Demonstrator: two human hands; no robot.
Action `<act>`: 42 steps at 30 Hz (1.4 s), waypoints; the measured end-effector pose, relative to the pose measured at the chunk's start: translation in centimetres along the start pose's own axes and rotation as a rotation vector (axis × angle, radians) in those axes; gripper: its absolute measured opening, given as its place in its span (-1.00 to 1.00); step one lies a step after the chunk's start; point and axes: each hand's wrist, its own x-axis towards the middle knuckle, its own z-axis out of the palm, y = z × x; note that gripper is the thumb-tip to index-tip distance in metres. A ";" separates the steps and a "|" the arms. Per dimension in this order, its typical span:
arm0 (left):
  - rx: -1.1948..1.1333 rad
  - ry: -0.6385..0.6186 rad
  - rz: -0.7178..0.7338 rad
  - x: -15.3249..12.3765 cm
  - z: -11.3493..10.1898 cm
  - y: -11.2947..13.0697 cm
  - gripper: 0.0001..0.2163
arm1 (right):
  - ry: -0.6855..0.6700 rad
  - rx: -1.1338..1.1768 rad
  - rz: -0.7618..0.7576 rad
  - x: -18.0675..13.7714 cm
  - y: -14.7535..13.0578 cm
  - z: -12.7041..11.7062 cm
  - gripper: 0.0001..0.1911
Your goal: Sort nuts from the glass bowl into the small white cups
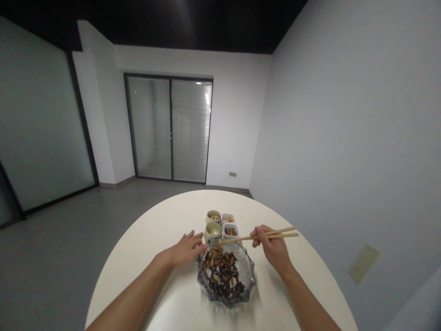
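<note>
A scalloped glass bowl (pixel 247 269) stands near the front of the table, holding a mix of brown nuts (pixel 223 266) and dark pieces. My left hand (pixel 189 248) rests at the bowl's left rim, fingers apart, with nothing in it. Held in my right hand (pixel 272 246) is a pair of wooden chopsticks (pixel 243 238), their tips over the bowl's far rim. Whether the tips pinch anything is too small to tell. Just behind the bowl are two round cups (pixel 213 231) and two white square dishes (pixel 230 225). The nearer dish has brown pieces in it; the farther dish and farther cup contain pale pieces.
Everything stands on a round cream table (pixel 165 216) with a curved edge. A white wall (pixel 344 138) runs close along the right, with a pale wall plate (pixel 364 263) on it. Glass doors (pixel 170 128) with blinds are across the grey floor.
</note>
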 end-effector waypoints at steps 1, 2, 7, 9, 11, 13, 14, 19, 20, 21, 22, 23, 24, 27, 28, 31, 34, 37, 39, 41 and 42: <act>-0.002 0.002 0.000 0.0 0.0 0.0 -0.37 | 0.025 0.001 -0.011 0.0 -0.1 0.2 -0.43; -0.004 0.006 -0.001 -0.1 -0.1 0.1 -0.38 | 0.051 -0.001 -0.023 0.1 -0.2 0.4 -0.43; -0.013 0.015 0.001 -0.4 -0.3 0.2 -0.38 | 0.091 -0.023 -0.077 1.4 -0.5 1.8 -0.47; -0.014 0.011 0.002 -0.3 -0.3 0.2 -0.38 | 0.100 -0.029 -0.104 2.4 -0.4 2.4 -0.48; -0.019 0.010 -0.003 -0.3 -0.3 0.1 -0.38 | 0.105 -0.055 -0.105 3.6 -0.3 3.0 -0.49; -0.025 0.014 -0.006 -0.3 -0.3 0.0 -0.38 | 0.084 -0.081 -0.119 4.7 -0.2 3.6 -0.51; -0.028 0.017 -0.006 -0.3 -0.4 0.0 -0.38 | 0.068 -0.094 -0.122 5.2 -0.1 3.9 -0.51; -0.045 0.028 -0.004 -0.4 -0.5 0.0 -0.38 | -0.010 -0.190 -0.169 6.8 0.5 5.1 -0.52; -0.048 0.028 -0.004 -0.3 -0.5 0.0 -0.37 | -0.031 -0.199 -0.180 7.0 0.7 5.3 -0.53; -0.050 0.025 -0.005 -0.3 -0.5 -0.1 -0.36 | -0.053 -0.204 -0.189 7.1 0.9 5.5 -0.54; -0.051 0.022 -0.006 -0.3 -0.5 -0.1 -0.35 | -0.071 -0.207 -0.193 7.2 1.1 5.6 -0.55; -0.051 0.019 -0.007 -0.3 -0.5 -0.2 -0.35 | -0.086 -0.210 -0.194 7.3 1.3 5.8 -0.56; -0.051 0.017 -0.008 -0.2 -0.5 -0.2 -0.35 | -0.100 -0.214 -0.193 7.3 1.4 5.9 -0.57; -0.052 0.016 -0.012 -0.1 -0.5 -0.3 -0.37 | -0.136 -0.215 -0.191 7.3 1.7 6.2 -0.60; -0.051 0.017 -0.013 -0.1 -0.5 -0.3 -0.38 | -0.146 -0.208 -0.192 7.3 1.8 6.2 -0.61; -0.049 0.018 -0.012 -0.2 -0.5 -0.2 -0.38 | -0.141 -0.186 -0.176 6.9 2.0 5.9 -0.63; -0.044 0.013 -0.010 -0.2 -0.5 -0.1 -0.37 | -0.089 -0.173 -0.136 6.3 2.2 5.0 -0.60; -0.028 0.013 -0.009 -0.1 -0.4 -0.1 -0.37 | -0.006 -0.124 -0.100 5.3 2.1 3.7 -0.55; -0.024 0.017 -0.008 -0.1 -0.3 0.0 -0.37 | 0.042 -0.063 -0.069 4.4 1.8 2.8 -0.48; -0.023 0.020 -0.007 -0.1 -0.3 0.1 -0.38 | 0.009 -0.004 -0.038 3.2 1.3 1.9 -0.42; -0.023 0.020 -0.007 -0.1 -0.3 0.2 -0.38 | -0.016 0.019 -0.018 2.6 1.1 1.6 -0.40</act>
